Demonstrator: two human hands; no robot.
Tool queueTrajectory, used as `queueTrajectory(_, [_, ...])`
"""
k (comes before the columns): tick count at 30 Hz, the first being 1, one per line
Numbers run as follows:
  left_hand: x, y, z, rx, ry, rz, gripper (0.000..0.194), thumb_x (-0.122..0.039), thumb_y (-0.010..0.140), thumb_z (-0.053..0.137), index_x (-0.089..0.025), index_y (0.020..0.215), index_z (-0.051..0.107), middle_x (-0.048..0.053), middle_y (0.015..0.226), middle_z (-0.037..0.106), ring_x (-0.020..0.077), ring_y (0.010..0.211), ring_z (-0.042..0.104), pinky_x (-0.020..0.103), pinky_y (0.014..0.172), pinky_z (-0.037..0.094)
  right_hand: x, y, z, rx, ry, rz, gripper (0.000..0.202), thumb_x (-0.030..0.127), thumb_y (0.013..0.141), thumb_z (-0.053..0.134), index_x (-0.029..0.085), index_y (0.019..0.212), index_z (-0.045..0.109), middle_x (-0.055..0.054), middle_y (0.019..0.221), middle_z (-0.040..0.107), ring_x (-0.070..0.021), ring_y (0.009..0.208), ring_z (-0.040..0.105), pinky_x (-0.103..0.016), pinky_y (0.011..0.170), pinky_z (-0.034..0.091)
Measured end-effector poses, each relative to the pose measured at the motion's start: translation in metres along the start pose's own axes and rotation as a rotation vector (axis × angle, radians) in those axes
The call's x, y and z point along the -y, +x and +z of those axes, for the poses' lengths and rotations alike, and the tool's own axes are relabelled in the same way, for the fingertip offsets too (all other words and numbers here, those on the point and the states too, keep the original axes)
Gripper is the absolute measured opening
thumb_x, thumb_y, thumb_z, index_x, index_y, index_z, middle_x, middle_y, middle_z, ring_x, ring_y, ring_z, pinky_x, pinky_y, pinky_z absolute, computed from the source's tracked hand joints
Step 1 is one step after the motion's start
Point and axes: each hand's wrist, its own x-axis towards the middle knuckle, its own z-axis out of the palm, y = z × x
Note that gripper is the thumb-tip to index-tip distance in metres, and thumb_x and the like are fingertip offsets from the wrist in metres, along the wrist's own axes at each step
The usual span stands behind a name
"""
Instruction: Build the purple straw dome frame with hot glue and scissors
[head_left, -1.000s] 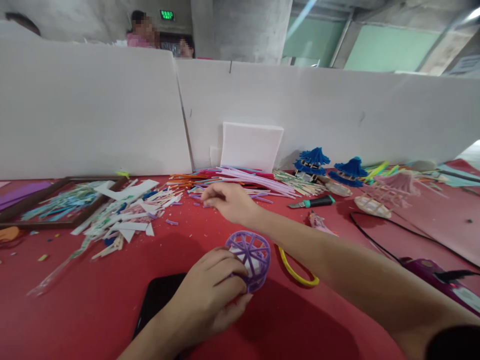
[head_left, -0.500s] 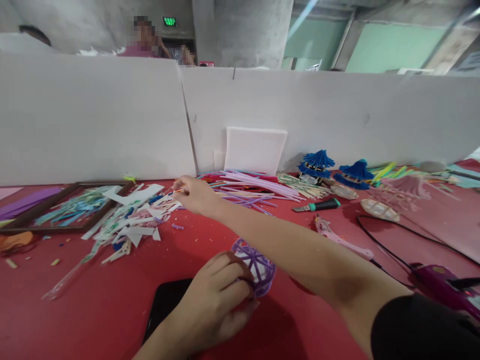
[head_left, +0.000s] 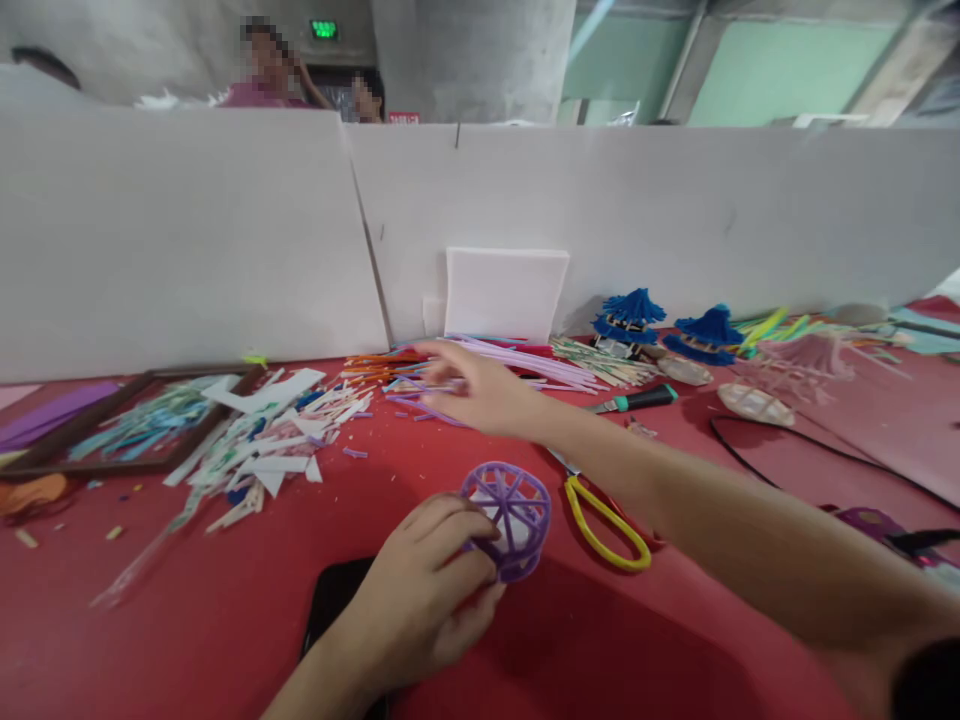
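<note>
My left hand (head_left: 431, 580) is closed around the edge of a small round purple frame (head_left: 517, 490). It has spokes like a wheel, looks made of fuzzy craft stems, and shows white inside. Farther out, my right hand (head_left: 472, 385) is over the near side of a pile of coloured craft stems (head_left: 517, 360), orange, lilac and purple. Its fingers are apart and I see nothing between them. Yellow-handled scissors (head_left: 611, 525) lie by my right forearm, partly hidden under it. Beneath my left wrist is a black phone-like slab (head_left: 337, 595).
Left of the pile lie white paper scraps (head_left: 281, 465) and a brown frame (head_left: 142, 455). To the right are a utility knife (head_left: 641, 400), two blue roof-shaped models (head_left: 705, 335), a pink one (head_left: 802, 355) and a black cable (head_left: 739, 455). White boards (head_left: 637, 210) stand behind; people are beyond.
My right hand has moved right along the stem pile and its fingers have spread. The right forearm has shifted, uncovering the scissors. The purple frame has turned slightly in my left hand.
</note>
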Motion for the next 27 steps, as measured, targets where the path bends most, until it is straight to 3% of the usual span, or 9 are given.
queueTrajectory(2, [0.001,0.001,-0.001,0.001,0.038,0.011,0.009,-0.012,0.083,0.055,-0.019,0.078,0.059,0.004,0.099,0.066,0.0187,0.095,0.059,0.037,0.094,0.050,-0.005,-0.054,-0.024,0.025,-0.181,0.150,0.036,0.022,0.086,0.053,0.015,0.121,0.054,-0.006,0.094,0.067,-0.0187,0.087,0.062,-0.032,0.082,0.046])
queueTrajectory(5, [0.003,0.003,-0.003,0.019,0.112,0.026,0.013,-0.013,0.085,0.052,-0.020,0.082,0.062,0.004,0.102,0.067,0.0195,0.097,0.060,0.039,0.095,0.050,-0.015,-0.132,-0.045,0.223,-0.502,0.447,0.015,0.022,0.084,0.053,0.014,0.093,0.062,-0.012,0.094,0.066,-0.0238,0.084,0.062,-0.036,0.078,0.044])
queueTrajectory(6, [0.002,0.004,-0.004,0.012,0.140,0.024,0.014,-0.013,0.085,0.051,-0.020,0.081,0.062,0.004,0.102,0.066,0.0199,0.096,0.060,0.040,0.094,0.050,-0.018,-0.151,-0.047,0.303,-0.550,0.528,0.015,0.023,0.082,0.054,0.013,0.092,0.062,-0.014,0.095,0.065,-0.0254,0.084,0.062,-0.036,0.078,0.044])
queueTrajectory(8, [0.001,0.005,-0.007,0.011,0.223,0.010,0.016,-0.016,0.086,0.050,-0.020,0.079,0.063,0.006,0.106,0.066,0.0224,0.099,0.059,0.044,0.094,0.049,-0.025,-0.175,-0.047,0.315,-0.604,0.618,0.020,0.020,0.077,0.056,0.012,0.095,0.061,-0.016,0.099,0.065,-0.0290,0.093,0.062,-0.037,0.081,0.043])
queueTrajectory(13, [-0.008,-0.001,-0.020,0.056,0.404,-0.067,0.016,-0.023,0.089,0.050,-0.019,0.084,0.064,0.011,0.119,0.062,0.0300,0.106,0.057,0.053,0.093,0.046,-0.040,-0.176,-0.037,0.253,-0.579,0.705,0.034,0.007,0.066,0.056,0.012,0.100,0.059,-0.016,0.099,0.067,-0.0275,0.089,0.064,-0.032,0.075,0.042])
queueTrajectory(17, [-0.017,-0.007,-0.023,0.064,0.377,-0.195,0.017,-0.033,0.089,0.052,-0.020,0.092,0.063,0.010,0.108,0.065,0.0287,0.093,0.062,0.046,0.077,0.051,-0.044,-0.170,-0.041,0.197,-0.573,0.698,0.043,0.004,0.064,0.054,0.010,0.106,0.054,-0.015,0.100,0.065,-0.0264,0.094,0.062,-0.029,0.074,0.041])
queueTrajectory(19, [-0.021,-0.008,-0.017,0.037,0.334,-0.244,0.019,-0.035,0.089,0.051,-0.020,0.095,0.061,0.008,0.094,0.068,0.0254,0.083,0.063,0.041,0.071,0.051,-0.040,-0.176,-0.047,0.118,-0.558,0.713,0.034,0.010,0.068,0.056,0.013,0.102,0.055,-0.010,0.088,0.065,-0.0225,0.081,0.062,-0.028,0.066,0.040])
queueTrajectory(23, [-0.025,-0.010,-0.003,-0.050,0.265,-0.277,0.016,-0.032,0.090,0.051,-0.019,0.091,0.060,0.004,0.080,0.068,0.0210,0.072,0.064,0.034,0.067,0.049,-0.022,-0.203,-0.053,-0.036,-0.344,0.715,0.017,0.032,0.072,0.063,0.021,0.074,0.051,0.001,0.063,0.052,-0.0139,0.056,0.046,-0.025,0.051,0.033])
queueTrajectory(27, [-0.022,-0.011,0.003,-0.111,0.217,-0.273,0.010,-0.025,0.089,0.053,-0.020,0.086,0.060,0.002,0.076,0.067,0.0191,0.070,0.063,0.032,0.066,0.047,0.010,-0.231,-0.047,0.149,0.186,0.819,0.035,0.050,0.076,0.064,0.021,0.064,0.048,0.002,0.061,0.048,-0.0118,0.053,0.043,-0.023,0.049,0.037])
